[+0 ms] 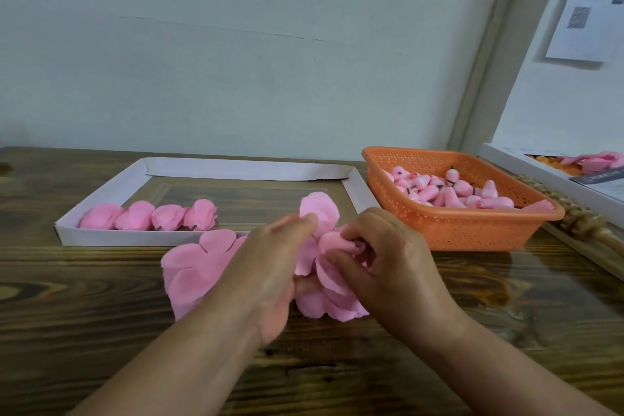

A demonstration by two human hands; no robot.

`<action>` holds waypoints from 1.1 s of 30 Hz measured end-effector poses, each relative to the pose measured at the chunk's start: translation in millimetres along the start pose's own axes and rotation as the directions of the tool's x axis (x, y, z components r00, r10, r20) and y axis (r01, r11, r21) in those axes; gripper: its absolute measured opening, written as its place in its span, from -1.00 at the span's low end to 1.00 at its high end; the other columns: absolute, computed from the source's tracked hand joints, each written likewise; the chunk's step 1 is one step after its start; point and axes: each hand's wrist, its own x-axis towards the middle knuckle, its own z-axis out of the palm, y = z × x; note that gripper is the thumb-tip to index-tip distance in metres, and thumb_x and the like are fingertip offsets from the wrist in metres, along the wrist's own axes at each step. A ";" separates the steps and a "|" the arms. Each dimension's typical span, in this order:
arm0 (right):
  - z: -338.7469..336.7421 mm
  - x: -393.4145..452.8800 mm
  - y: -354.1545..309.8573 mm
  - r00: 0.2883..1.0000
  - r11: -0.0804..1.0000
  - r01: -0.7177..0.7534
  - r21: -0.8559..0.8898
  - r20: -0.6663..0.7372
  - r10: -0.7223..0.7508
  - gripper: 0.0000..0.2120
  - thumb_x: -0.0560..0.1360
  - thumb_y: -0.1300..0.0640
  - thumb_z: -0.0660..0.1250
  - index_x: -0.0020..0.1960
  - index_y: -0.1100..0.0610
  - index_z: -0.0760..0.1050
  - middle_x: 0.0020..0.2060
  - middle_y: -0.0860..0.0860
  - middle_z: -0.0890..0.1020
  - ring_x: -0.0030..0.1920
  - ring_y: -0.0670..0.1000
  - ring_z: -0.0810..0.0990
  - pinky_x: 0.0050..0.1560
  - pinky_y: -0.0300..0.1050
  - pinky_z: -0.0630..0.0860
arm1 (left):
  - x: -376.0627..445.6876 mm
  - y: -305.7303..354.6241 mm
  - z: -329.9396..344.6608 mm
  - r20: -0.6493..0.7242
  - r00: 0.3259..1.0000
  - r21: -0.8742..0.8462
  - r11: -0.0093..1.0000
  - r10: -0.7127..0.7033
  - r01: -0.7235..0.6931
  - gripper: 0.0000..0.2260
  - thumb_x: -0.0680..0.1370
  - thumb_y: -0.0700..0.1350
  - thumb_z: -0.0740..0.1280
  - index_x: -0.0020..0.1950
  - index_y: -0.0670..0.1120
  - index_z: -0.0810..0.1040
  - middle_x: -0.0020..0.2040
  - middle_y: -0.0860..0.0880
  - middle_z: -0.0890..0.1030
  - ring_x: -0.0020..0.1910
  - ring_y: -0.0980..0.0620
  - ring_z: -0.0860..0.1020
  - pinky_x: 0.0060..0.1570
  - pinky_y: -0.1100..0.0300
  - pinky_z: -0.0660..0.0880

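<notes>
Left hand (270, 267), right hand (388, 263) around pink petals (319, 209)

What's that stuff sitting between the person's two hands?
In the head view, a bunch of pink petals lies between the left hand and the right hand; both hold it above the wooden table.

Pink petals (332, 300): thin, soft sheets with scalloped edges, bunched into a loose flower-like cluster near the middle of the tabletop (101, 314) and pinched between the left hand (273, 267) and right hand (388, 263). One lobe stands upright on the far side. Flat, layered lobes spread out to the left.
</notes>
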 end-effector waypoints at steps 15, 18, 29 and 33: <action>5.9 0.4 -6.4 1.000 0.997 0.006 -0.082 0.004 -0.005 -0.80 0.35 0.18 0.47 -0.27 0.19 0.45 -0.37 -0.10 0.39 -0.43 -0.05 0.36 -0.51 -0.06 0.39 | -3.3 -12.5 3.3 -0.072 0.993 0.100 0.991 0.097 -0.089 -0.74 0.58 -0.06 0.27 -0.22 -0.01 0.71 -0.21 -0.07 0.70 -0.15 -0.06 0.65 -0.05 0.00 0.54; 0.9 5.6 -5.9 0.983 0.982 -0.176 0.065 0.063 0.172 -0.80 0.39 0.11 0.46 -0.06 0.08 0.48 -0.41 -0.14 0.48 -0.41 -0.13 0.46 -0.38 -0.08 0.49 | -4.2 -11.5 1.9 0.005 0.993 0.092 0.989 0.115 -0.115 -0.74 0.56 -0.04 0.25 -0.16 -0.08 0.71 -0.20 -0.15 0.70 -0.17 -0.10 0.66 -0.06 -0.06 0.53; -15.9 21.3 -0.3 0.886 0.861 -0.444 0.249 0.267 0.380 -0.75 0.26 0.04 0.56 -0.29 0.06 0.49 -0.45 -0.09 0.58 -0.48 -0.21 0.47 -0.49 -0.30 0.43 | -5.2 -9.2 -7.4 0.181 0.976 0.052 0.990 0.121 -0.132 -0.76 0.36 -0.07 0.31 -0.11 -0.18 0.66 -0.21 -0.20 0.65 -0.25 -0.09 0.60 -0.26 0.06 0.48; -18.7 24.7 -0.2 0.899 0.882 -0.418 0.217 0.243 0.365 -0.74 0.22 0.01 0.56 -0.31 0.07 0.49 -0.43 -0.18 0.54 -0.46 -0.24 0.46 -0.52 -0.38 0.36 | -4.1 -13.0 -10.4 0.132 0.986 0.092 0.990 0.097 -0.110 -0.83 0.44 -0.25 0.40 -0.02 -0.07 0.68 -0.12 -0.17 0.69 -0.18 -0.11 0.63 -0.24 0.05 0.50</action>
